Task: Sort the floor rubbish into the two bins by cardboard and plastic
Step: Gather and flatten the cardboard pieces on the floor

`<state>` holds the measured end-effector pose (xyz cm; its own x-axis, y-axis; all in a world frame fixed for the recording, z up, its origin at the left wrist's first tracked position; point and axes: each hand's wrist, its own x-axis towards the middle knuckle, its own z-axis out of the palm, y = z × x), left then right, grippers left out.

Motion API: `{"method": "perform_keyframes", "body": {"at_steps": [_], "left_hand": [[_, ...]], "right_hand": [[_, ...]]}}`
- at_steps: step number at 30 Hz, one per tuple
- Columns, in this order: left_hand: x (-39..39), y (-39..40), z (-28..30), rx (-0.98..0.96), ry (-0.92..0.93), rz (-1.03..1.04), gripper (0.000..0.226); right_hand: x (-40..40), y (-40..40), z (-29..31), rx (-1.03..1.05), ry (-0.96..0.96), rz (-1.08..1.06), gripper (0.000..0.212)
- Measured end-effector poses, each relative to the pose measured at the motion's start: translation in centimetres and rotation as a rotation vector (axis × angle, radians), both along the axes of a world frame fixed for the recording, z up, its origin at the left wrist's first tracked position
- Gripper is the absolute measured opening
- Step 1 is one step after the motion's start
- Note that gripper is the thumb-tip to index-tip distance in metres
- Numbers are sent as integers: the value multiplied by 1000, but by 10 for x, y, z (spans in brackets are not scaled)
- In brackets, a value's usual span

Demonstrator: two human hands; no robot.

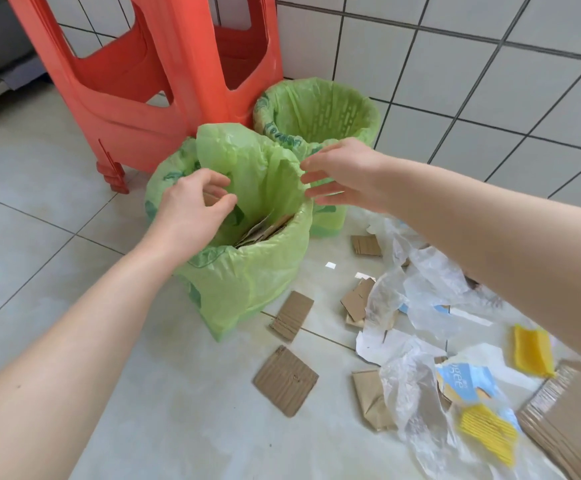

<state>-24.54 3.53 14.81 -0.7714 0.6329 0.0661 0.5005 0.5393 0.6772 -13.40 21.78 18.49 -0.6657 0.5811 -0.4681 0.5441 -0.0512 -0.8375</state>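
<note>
Your forearms reach in from the near edge toward the near bin point(247, 271), whose green liner point(247, 161) stands up at its far side. Your left hand point(192, 213) curls over the near-left rim, its grip clenched loosely around something I cannot make out, above cardboard pieces point(265, 230) lying inside. Your right hand point(341, 171) hovers at the liner's right edge, fingers spread, grip released. Behind it, the far bin point(316, 109) shows only its liner inside. Loose cardboard scraps point(285, 379) and clear plastic bags point(410, 386) litter the floor point(57, 237) to the right.
</note>
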Motion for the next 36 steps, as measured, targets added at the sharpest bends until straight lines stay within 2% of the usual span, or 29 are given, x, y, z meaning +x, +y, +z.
{"method": "perform_keyframes", "body": {"at_steps": [3,9,12,16,18,20,22,24,26,29,32,36], "left_hand": [[16,-3,1,69,32,10,14],[78,-6,-2,191,84,-102,15],[116,-10,-19,170,71,-226,18],[154,-21,-72,23,-18,-346,20],[167,-34,-108,-137,-44,-422,23],[178,-54,-139,-408,85,-595,29],[186,-72,-165,-602,284,-783,41],[188,-77,-177,-713,293,-774,55],[184,-75,-181,-795,250,-696,68],[184,-68,-181,-804,278,-670,78],[184,-68,-179,-758,321,-688,80],[185,-68,-192,-702,259,-663,79]], "right_hand": [[32,-2,0,28,17,15,27],[111,-29,-18,70,-53,103,24],[154,-44,-42,64,-120,128,22],[206,-63,-82,-8,-172,93,19],[229,-72,-106,18,-213,93,17],[255,-82,-131,126,-300,148,17],[282,-93,-151,280,-471,331,24],[306,-103,-167,386,-579,474,36],[324,-105,-177,473,-631,506,45],[350,-94,-186,542,-676,490,50],[368,-84,-193,518,-728,398,51],[371,-81,-195,508,-802,283,46]]}}
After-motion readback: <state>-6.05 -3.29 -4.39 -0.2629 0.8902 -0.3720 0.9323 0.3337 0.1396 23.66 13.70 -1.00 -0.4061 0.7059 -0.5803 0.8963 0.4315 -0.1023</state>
